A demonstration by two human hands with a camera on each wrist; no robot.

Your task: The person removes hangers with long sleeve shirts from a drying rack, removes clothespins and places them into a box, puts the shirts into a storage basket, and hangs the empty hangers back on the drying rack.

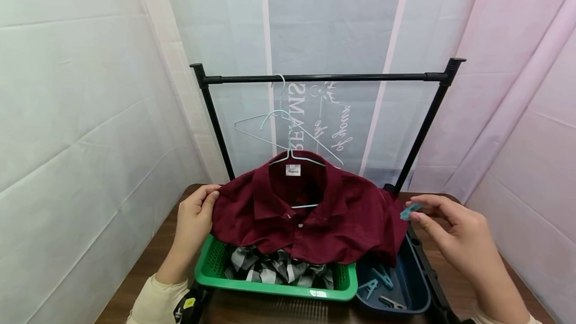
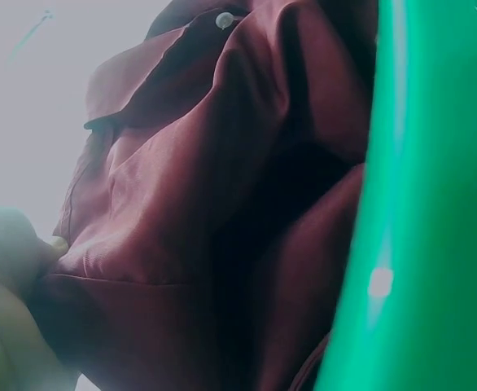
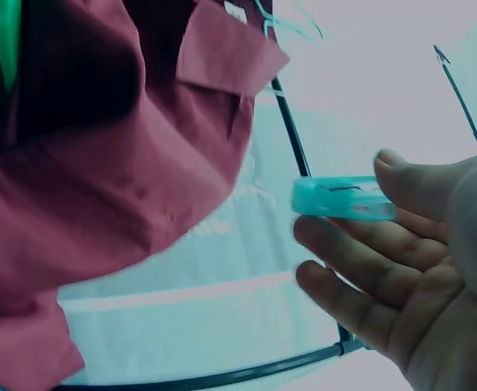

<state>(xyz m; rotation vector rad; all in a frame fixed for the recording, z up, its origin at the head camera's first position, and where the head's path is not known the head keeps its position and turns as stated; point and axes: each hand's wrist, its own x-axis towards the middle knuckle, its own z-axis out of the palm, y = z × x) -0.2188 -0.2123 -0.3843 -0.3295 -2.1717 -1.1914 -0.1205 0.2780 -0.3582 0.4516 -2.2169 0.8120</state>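
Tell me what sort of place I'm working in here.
Probably a small indoor booth set up for hanging laundry, though what lies beyond is hidden: pale curtains hang on three sides, around a black rack and a maroon shirt.

The brown table [image 1: 252, 311] bears a basket [image 1: 270, 288], tub [image 1: 407, 284] and rack [image 1: 360, 77].

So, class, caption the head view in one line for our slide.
The left hand grips a dark red shirt on its hanger; the right hand pinches a blue peg.
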